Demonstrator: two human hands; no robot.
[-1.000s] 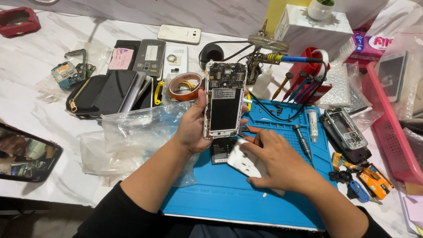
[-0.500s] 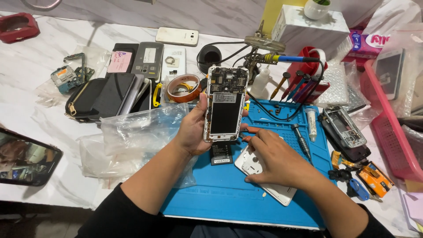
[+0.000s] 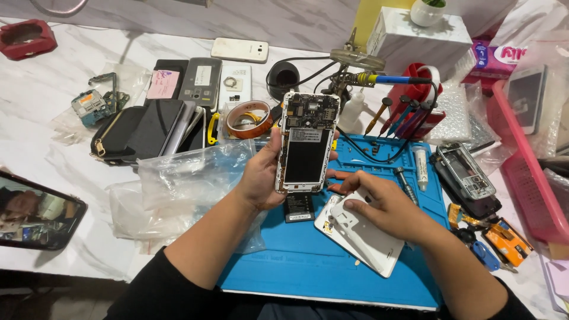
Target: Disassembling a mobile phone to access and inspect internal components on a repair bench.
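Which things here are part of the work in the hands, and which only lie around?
In use:
- opened phone, held by the left hand
- white back cover, under the right hand
- blue mat

Lying about:
- tape roll
- white phone
- pink basket
- plastic bags

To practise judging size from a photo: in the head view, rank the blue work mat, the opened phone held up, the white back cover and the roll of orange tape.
1. blue work mat
2. opened phone and white back cover: alike; the phone is held nearer the camera, so unsure.
3. roll of orange tape
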